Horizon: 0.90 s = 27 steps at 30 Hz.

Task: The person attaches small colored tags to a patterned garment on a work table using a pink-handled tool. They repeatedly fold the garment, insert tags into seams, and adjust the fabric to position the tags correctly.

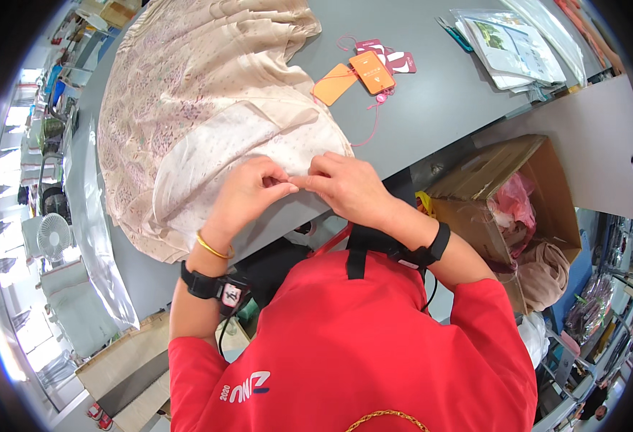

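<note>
Left hand: the left hand [248, 189] is closed in a pinch on the near hem of the cream garment [208, 108], fingertips pressed to the cloth.
Right hand: the right hand [349, 186] is likewise pinched shut on the same hem, and its fingertips meet those of the left.
Head view, garment: it is spread on the grey table [431, 108], reaching away from both hands, which rest on its lower edge.
Head view, surroundings: orange and pink tags [365, 70] lie just beyond the hem; a cardboard box [507, 194] stands below the table edge to the right.
Risk: the thin cloth could be snagged or puckered if it is pulled unevenly between the two pinches; the hem could slip off the table edge.
</note>
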### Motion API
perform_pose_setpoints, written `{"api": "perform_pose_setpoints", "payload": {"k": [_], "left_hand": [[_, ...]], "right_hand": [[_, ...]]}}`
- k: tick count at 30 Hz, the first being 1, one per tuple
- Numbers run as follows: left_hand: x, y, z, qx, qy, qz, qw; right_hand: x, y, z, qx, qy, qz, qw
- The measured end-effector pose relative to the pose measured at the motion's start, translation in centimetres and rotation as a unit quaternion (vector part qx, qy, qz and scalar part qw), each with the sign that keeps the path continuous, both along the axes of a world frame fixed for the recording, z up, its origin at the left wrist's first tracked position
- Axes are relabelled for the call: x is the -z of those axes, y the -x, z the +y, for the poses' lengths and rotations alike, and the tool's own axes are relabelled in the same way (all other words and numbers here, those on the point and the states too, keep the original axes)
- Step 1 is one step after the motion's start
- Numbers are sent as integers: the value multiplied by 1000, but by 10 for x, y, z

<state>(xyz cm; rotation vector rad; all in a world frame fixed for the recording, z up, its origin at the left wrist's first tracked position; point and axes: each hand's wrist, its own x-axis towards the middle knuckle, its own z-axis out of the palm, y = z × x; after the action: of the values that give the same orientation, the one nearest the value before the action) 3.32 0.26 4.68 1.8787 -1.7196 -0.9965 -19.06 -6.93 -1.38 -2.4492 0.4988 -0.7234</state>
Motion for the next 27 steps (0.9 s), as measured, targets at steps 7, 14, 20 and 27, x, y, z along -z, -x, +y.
{"api": "perform_pose_setpoints", "payload": {"k": [7,14,20,27], "left_hand": [[-2,34,-120,149,266,-86,948],[3,72,-148,502,272,-227,789],[8,74,-159,431,229,-159,859],[-62,3,-147,55,139,384,911]], "right_hand": [[11,2,-2,-15,-4,-36,999],[13,4,1,-12,-54,-41,998],[15,3,0,-19,-37,-50,998],[14,3,-1,-12,-36,-44,998]]}}
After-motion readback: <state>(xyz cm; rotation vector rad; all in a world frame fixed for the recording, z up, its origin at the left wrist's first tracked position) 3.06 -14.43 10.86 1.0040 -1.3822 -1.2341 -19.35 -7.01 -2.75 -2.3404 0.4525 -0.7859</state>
